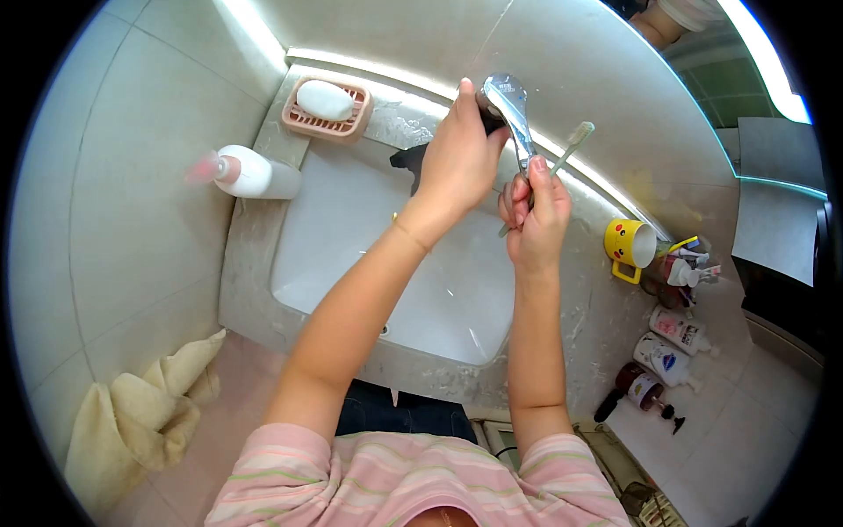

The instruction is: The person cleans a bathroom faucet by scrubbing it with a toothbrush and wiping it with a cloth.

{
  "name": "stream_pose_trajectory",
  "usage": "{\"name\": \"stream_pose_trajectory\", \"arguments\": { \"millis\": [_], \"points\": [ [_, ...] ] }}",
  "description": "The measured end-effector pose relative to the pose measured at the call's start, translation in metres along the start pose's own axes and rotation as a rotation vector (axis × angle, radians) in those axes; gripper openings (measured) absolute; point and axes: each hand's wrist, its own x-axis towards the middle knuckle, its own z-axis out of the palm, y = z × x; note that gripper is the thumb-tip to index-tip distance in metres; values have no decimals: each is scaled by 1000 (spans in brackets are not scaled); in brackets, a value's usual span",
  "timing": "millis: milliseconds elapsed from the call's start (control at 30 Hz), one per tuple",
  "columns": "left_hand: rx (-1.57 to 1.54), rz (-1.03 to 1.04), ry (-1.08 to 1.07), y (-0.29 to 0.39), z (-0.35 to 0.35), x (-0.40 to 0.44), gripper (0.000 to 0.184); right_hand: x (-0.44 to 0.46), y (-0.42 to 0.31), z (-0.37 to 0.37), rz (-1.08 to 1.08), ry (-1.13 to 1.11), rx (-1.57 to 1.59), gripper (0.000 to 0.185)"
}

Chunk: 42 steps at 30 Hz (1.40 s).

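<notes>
A chrome faucet [512,104] stands at the back of the white sink [351,237], its lever pointing toward my right hand. My left hand [461,149] is closed around the faucet's left side, the thumb toward its body. From behind this hand a dark piece [409,162] juts out over the basin; its kind I cannot make out. In my right hand [540,215] is a toothbrush [577,139], gripped with its bristle head up and to the right. The fingertips of that hand also meet the end of the lever. My palms hide part of the faucet and the brush handle.
A soap dish [338,130] with white soap [325,100] and a pump bottle [259,173] stand at left. To the right are a yellow mug [625,243], toothbrushes in a holder and several bottles [662,357]. A cream towel [140,417] hangs lower left.
</notes>
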Motion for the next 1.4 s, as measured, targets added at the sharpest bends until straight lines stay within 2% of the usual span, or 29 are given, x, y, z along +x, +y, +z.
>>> {"name": "stream_pose_trajectory", "arguments": {
  "millis": [33, 167, 267, 300, 367, 433, 500, 533, 600, 633, 667, 700, 767, 800, 833, 867, 900, 967, 1100, 1167, 1300, 1367, 1400],
  "points": [
    [26, -96, -47, 5, -2, 3, 48, 0, -1, 0, -4, -10, -6, 36],
    [217, -36, -147, 2, -20, 16, 42, -1, -5, -2, 7, -11, -49, 37],
    [356, 347, -27, -16, -21, 22, 40, -1, -7, -1, 13, 15, -79, 37],
    [358, 347, -30, -19, -23, 24, 40, -1, -6, -3, 14, 17, -76, 37],
    [319, 475, 26, -26, -27, 24, 33, 0, -4, -11, 18, -69, -75, 36],
    [337, 452, 5, -28, -31, 19, 35, -2, 0, -17, 35, -96, 22, 35],
    [79, 310, -10, -32, -32, 13, 42, -2, 12, -32, 51, -127, 116, 34],
    [81, 308, -7, -34, -33, 8, 42, -3, 25, -47, 78, -62, 23, 34],
    [-99, 152, -41, -34, -32, -4, 47, -4, 40, -57, 109, -3, -75, 34],
    [-99, 146, -35, -32, -30, -9, 47, -6, 45, -59, -55, -50, -396, 31],
    [-175, 33, -53, -30, -26, -15, 47, -7, 49, -61, -223, -97, -716, 29],
    [-251, -80, -73, -28, -24, -19, 47, -6, 46, -56, -219, -102, -721, 29],
    [-329, -166, -115, -23, -23, -20, 51, 1, 24, -35, -504, -81, -1054, 19],
    [-338, -246, -163, -22, -21, -21, 51, 7, 12, -24, -502, -86, -1058, 19],
    [-346, -326, -212, -21, -21, -20, 52, 14, 0, -14, -471, -37, -1250, 14],
    [-303, -304, -220, -21, -21, -19, 53, 19, -6, -9, -439, 13, -1442, 16],
    [-307, -306, -216, -21, -20, -20, 53, 21, -7, -12, -439, 8, -1446, 16],
    [-237, -217, -172, -22, -19, -21, 55, 25, -11, -19, -598, 21, -1522, 28],
    [-79, -192, -159, -16, -16, -24, 58, 27, -10, -32, -616, -18, -1498, 32],
    [-119, -95, -87, -18, -13, -24, 62, 39, -9, -23, -739, -31, -1424, 31],
    [-121, -158, -118, -16, -16, -25, 62, 40, 12, -35, -701, 13, -1371, 36],
    [-105, -137, -91, -18, -12, -25, 62, 32, 10, -42, -556, 16, -1434, 37],
    [-104, -141, -91, -18, -12, -26, 62, 33, 7, -39, -552, 14, -1435, 37]
  ]
}}
